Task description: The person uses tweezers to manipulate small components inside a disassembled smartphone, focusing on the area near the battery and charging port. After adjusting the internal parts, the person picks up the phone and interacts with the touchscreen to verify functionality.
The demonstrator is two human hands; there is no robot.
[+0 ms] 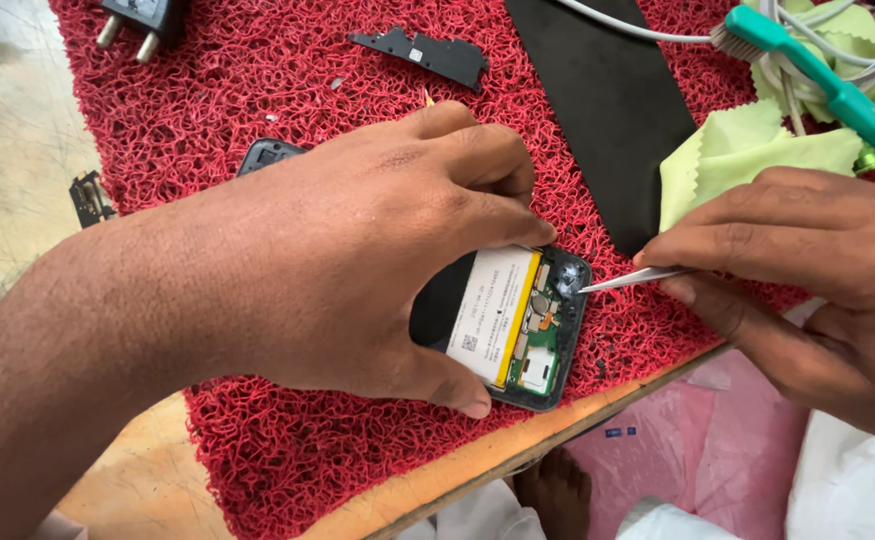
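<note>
An opened phone [532,330] lies on a red mesh mat [287,440], its white and yellow battery and green circuit board exposed. My left hand [357,270] covers most of the phone and clamps it between thumb and fingers. My right hand [807,270] pinches metal tweezers [627,281], whose tip touches the phone's upper corner by the board.
A black plastic cover piece [422,52] and a black plug [137,20] lie at the mat's far side. A black sheet [607,110], a yellow-green cloth [747,150], a teal brush [827,85] and white cables [617,22] sit at the right. The wooden table edge [477,470] runs below.
</note>
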